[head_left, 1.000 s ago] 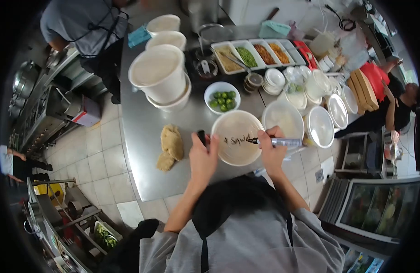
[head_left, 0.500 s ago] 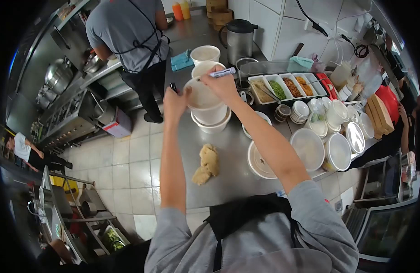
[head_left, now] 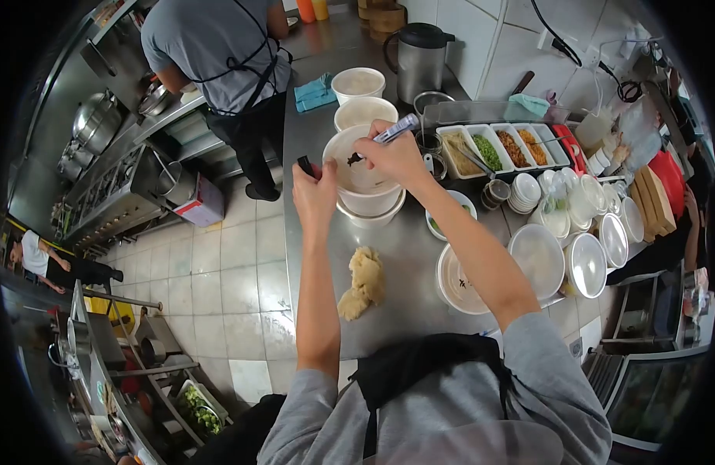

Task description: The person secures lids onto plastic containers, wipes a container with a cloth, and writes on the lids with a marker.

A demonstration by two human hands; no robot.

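Note:
My right hand (head_left: 394,161) grips a marker pen (head_left: 396,129) over the lid of a white round tub (head_left: 363,195). Dark handwritten marks show on that lid beside my fingers. My left hand (head_left: 315,194) is closed around a black marker cap (head_left: 304,164), at the tub's left side. This tub stands on another white tub (head_left: 380,222). Right behind are two more white tubs with pale lids (head_left: 365,114). Nearer to me on the steel counter (head_left: 404,310) lies a crumpled beige cloth (head_left: 363,283). Under my right forearm sits a lidded tub (head_left: 453,288) bearing dark marks.
To the right are white trays of chopped food (head_left: 487,152), stacked small cups (head_left: 525,194) and several lidded containers (head_left: 536,260). A steel jug (head_left: 421,66) and blue cloth (head_left: 315,93) stand farther back. A person in an apron (head_left: 218,62) works at the left.
Dark marks now show on the lid under my right hand. My left hand with the cap sits slightly lower against the tub. The whole view has shifted a little.

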